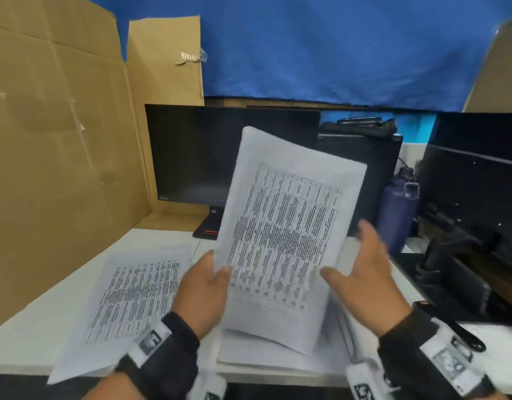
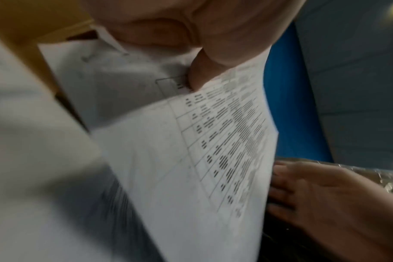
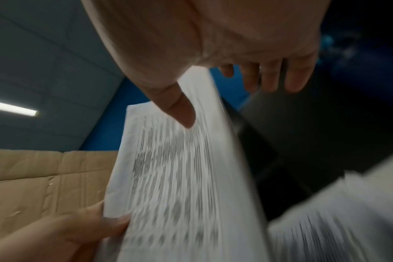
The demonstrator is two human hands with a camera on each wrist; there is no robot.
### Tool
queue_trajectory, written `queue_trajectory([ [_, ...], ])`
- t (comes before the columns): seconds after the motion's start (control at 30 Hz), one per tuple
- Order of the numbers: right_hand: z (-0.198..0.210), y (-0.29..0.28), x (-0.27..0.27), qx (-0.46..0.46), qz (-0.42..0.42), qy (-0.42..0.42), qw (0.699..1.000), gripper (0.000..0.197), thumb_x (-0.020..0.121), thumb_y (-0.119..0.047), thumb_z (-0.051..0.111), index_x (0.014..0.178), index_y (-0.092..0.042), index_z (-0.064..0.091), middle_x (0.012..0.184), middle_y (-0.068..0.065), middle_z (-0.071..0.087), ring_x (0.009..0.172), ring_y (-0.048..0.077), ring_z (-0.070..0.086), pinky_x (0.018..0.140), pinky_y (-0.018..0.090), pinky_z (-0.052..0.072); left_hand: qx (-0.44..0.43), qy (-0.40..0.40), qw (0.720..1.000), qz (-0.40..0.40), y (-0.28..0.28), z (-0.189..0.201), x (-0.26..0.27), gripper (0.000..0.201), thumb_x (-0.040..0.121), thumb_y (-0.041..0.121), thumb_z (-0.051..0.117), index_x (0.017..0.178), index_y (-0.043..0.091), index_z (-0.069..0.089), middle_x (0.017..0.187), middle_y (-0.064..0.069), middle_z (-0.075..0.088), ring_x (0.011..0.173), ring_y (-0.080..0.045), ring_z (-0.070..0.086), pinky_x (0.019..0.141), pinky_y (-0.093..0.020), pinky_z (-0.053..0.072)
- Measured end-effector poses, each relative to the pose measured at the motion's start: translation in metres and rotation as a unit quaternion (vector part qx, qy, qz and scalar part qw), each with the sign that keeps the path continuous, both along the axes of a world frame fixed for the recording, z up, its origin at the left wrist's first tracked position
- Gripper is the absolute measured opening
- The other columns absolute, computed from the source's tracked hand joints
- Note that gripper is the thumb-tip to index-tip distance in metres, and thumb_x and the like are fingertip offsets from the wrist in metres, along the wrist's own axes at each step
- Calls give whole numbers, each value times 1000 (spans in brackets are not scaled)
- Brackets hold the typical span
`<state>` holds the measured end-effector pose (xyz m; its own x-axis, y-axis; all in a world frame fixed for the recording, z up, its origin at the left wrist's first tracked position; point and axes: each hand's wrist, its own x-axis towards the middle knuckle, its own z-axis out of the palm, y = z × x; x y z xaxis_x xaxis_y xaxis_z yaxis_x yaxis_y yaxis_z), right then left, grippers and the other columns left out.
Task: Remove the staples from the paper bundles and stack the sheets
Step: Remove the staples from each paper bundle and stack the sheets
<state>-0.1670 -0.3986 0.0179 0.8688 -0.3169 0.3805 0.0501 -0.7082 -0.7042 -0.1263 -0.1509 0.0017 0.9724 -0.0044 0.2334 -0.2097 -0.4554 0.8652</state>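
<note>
A stapled paper bundle (image 1: 283, 226) printed with tables is held up, tilted, over the white table (image 1: 32, 342). My left hand (image 1: 217, 269) pinches its lower left edge, thumb on the printed face. The left wrist view shows that hand (image 2: 195, 78) pinching the bundle (image 2: 213, 141). My right hand (image 1: 347, 255) is beside the bundle's right edge with fingers spread and straight. In the right wrist view its thumb (image 3: 184, 115) lies over the bundle (image 3: 173, 177) without gripping it. A stack of loose sheets (image 1: 133, 298) lies at the left. More paper (image 1: 263, 359) lies under the bundle.
A dark monitor (image 1: 208, 157) stands behind the papers and cardboard panels (image 1: 55, 140) wall off the left. A blue bottle (image 1: 397, 209) stands at the right by black equipment. A black tool with a loop handle (image 1: 456, 333) lies near my right wrist.
</note>
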Motion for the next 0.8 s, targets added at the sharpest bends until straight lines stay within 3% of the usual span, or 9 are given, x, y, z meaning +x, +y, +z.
queue_trajectory([
  [0.07,29,-1,-10,-146,-48,-87,984,106,78,-32,77,159,-18,10,161,8,21,150,31,17,122,52,19,103,-35,994,9,10,24,7,13,107,26,46,109,27,59,87,3,68,80,-17,66,72,-37,57],
  [0.17,59,15,-25,-344,-45,-246,905,91,76,-27,71,156,-13,31,158,18,31,152,40,17,120,59,14,311,-139,940,18,17,64,7,16,105,25,43,89,28,45,71,6,54,65,-20,56,53,-31,38],
  [0.3,63,41,-17,-472,0,-283,835,61,80,-15,62,141,-18,57,145,14,55,145,41,36,118,62,20,492,-266,829,17,3,103,-12,9,96,26,51,90,29,45,75,7,54,73,-25,63,70,-35,46],
  [0.37,62,45,-6,-466,9,-242,851,41,76,-7,63,116,-17,66,108,6,70,112,36,63,101,51,39,516,-292,805,17,-7,110,-20,4,95,27,54,92,30,52,78,6,60,73,-23,63,77,-37,48],
  [0.43,64,44,3,-424,7,-191,885,25,71,-3,67,90,-18,61,71,0,60,66,32,62,64,36,38,512,-342,787,38,-9,106,-20,6,91,24,59,94,30,58,81,6,62,78,-24,64,85,-43,48],
  [0.57,67,29,5,-294,-8,-149,944,10,86,-11,58,88,-21,57,63,-4,51,57,27,49,52,31,32,372,-360,837,175,7,88,-16,75,79,36,70,150,30,44,152,-10,43,147,-38,30,111,-60,26],
  [0.67,67,14,2,-145,-19,-185,972,5,90,-17,58,89,-21,57,64,-1,56,58,23,54,51,34,39,225,-317,896,215,20,62,-11,109,78,33,79,163,21,12,165,-18,19,154,-41,14,119,-65,19],
  [0.73,62,9,6,-37,-11,-181,983,6,89,-17,61,85,-17,57,70,3,61,64,22,60,55,36,48,90,-236,961,116,19,45,-4,112,82,24,83,162,20,5,165,-9,23,154,-30,22,124,-55,25],
  [0.8,53,9,11,70,4,-165,984,4,85,-16,64,83,-16,60,78,6,67,72,26,66,64,44,57,-80,-87,992,-35,10,34,0,73,92,17,75,152,25,34,148,9,52,143,-16,45,112,-32,43],
])
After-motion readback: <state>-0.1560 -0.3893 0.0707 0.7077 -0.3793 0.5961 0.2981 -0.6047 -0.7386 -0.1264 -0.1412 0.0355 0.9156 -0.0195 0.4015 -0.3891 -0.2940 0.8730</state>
